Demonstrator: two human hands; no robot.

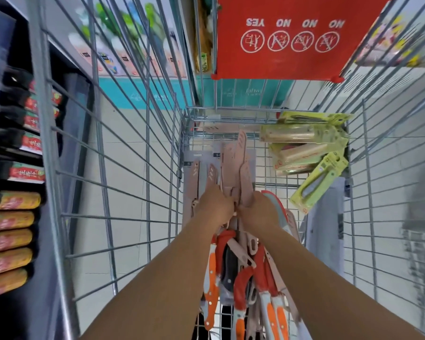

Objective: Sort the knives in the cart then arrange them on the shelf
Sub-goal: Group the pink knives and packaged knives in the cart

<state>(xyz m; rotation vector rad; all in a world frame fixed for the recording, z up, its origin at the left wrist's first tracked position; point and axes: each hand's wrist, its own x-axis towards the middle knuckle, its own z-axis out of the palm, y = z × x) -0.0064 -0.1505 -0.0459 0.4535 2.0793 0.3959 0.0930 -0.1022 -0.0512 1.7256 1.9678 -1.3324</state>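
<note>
Inside the wire cart [123, 182] I reach down with both arms. My left hand [215, 204] and my right hand [260, 211] meet over a bundle of pink sheathed knives [236, 163] and grip them together, blades pointing away from me. More pink knives on grey cards [199, 177] lie flat at the left of the cart floor. Under my forearms sits a heap of red and orange handled knives [241, 280]. Green carded knives [304, 143] are stacked at the far right corner of the cart.
A red child-seat flap [290, 38] with NO/YES signs hangs at the cart's far end. To the left a dark shelf [12, 143] holds rows of packaged goods. Teal and white boxes [138, 69] stand beyond the cart on a pale tiled floor.
</note>
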